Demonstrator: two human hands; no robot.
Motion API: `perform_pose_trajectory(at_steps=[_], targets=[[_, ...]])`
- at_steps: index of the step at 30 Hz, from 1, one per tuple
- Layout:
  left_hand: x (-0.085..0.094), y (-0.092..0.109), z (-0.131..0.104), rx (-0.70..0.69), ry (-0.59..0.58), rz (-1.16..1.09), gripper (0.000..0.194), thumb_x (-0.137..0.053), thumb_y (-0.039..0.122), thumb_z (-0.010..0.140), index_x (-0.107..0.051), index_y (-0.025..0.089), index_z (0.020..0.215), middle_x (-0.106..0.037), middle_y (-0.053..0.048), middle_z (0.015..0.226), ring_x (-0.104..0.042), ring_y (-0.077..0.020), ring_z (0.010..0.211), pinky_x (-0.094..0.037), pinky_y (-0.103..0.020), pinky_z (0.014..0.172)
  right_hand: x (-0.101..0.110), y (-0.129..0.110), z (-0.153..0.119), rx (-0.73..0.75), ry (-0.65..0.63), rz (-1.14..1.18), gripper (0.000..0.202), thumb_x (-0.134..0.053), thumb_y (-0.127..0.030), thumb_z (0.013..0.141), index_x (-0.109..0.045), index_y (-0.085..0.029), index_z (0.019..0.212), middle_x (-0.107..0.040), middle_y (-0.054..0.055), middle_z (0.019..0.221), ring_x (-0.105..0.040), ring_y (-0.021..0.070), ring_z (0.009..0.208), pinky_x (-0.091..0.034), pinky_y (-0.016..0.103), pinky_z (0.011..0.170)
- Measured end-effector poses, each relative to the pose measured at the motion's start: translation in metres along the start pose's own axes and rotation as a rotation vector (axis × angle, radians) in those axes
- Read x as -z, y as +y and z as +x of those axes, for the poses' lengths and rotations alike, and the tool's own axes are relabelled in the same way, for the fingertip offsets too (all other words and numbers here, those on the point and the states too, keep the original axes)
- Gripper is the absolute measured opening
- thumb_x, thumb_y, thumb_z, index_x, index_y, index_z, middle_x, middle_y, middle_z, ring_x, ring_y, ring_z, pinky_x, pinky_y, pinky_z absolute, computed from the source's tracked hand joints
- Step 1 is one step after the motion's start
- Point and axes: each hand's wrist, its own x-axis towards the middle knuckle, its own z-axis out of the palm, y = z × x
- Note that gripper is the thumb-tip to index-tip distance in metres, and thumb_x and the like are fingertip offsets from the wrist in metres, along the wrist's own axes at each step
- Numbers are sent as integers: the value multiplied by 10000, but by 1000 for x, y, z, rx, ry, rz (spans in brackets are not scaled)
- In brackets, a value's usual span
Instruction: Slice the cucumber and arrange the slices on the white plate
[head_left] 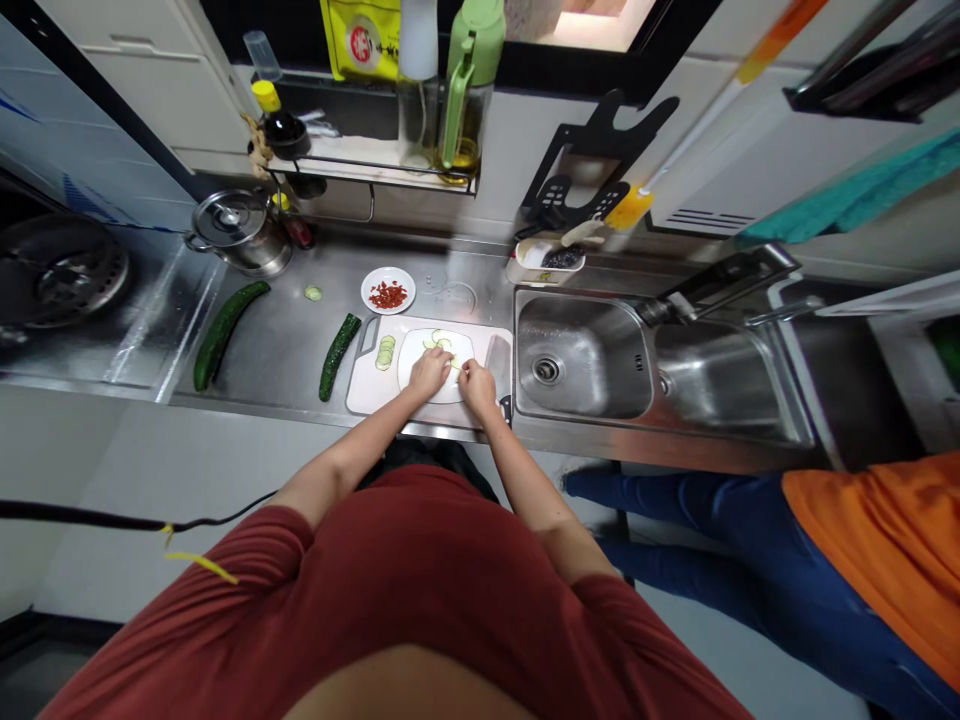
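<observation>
A white plate [410,372] with several thin cucumber slices [441,340] lies on a pale cutting board [365,388]. My left hand [431,371] rests over the plate's middle, fingers closed together; whatever is under them is hidden. At the plate's right edge my right hand [475,383] pinches a cucumber slice [457,364]. A short row of slices [385,353] sits on the board, left of the plate. The knife [497,358] lies on the board's right side, beyond my right hand. Left of the board is a cut cucumber [339,357].
A small plate of chopped red pieces [388,291] stands behind the board. Farther left are a whole cucumber [229,335], a cucumber end [313,293] and a lidded pot [241,232]. The double sink [585,350] is at right, with a person in orange [885,560] nearby.
</observation>
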Motion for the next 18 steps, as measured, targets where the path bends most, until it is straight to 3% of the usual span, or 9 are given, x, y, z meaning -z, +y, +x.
perform_pose_trajectory(at_steps=[6, 18], targets=[[0, -7, -21, -211, -72, 163, 364, -416, 164, 924, -616, 233, 1220, -579, -66, 1279, -478, -237, 1109, -477, -318, 805, 6, -2, -20, 45, -45, -119, 319, -366, -268, 981, -632, -207, 1146, -679, 88, 1033, -561, 202, 981, -361, 257, 784], [7, -3, -17, -216, -168, 118, 401, -386, 168, 931, -568, 253, 1277, -528, -81, 1366, -446, -247, 1179, -457, -343, 840, 8, -4, -24, 24, -97, -173, 389, -366, -295, 995, -574, -280, 1324, -697, 97, 1037, -594, 211, 974, -399, 280, 816]])
